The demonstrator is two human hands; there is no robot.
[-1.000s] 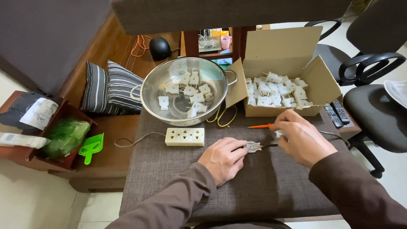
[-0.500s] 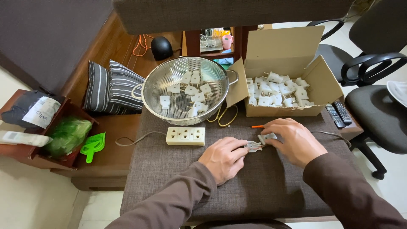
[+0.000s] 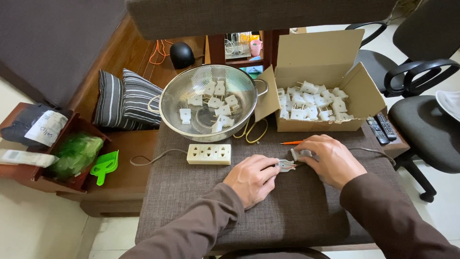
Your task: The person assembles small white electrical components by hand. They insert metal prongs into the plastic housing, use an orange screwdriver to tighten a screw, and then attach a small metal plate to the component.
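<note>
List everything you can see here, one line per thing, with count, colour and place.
plug part: one, white, on the mat between the two hands
screwdriver: one, orange handle, by the right hand
power strip: one, cream, on the mat left of the hands
colander: one, steel, back of the table, holding about ten white plugs
cardboard box: one, brown, open, back right, full of white plugs
rubber bands: a few, yellow, between colander and box
mat: one, grey-brown, covering the table
remotes: two, black, right table edge
cushion: one, striped grey, left bench
comb: one, green, left
office chairs: two, black, right
left hand: one, fingers on the plug part
right hand: one, curled over a white piece
</note>
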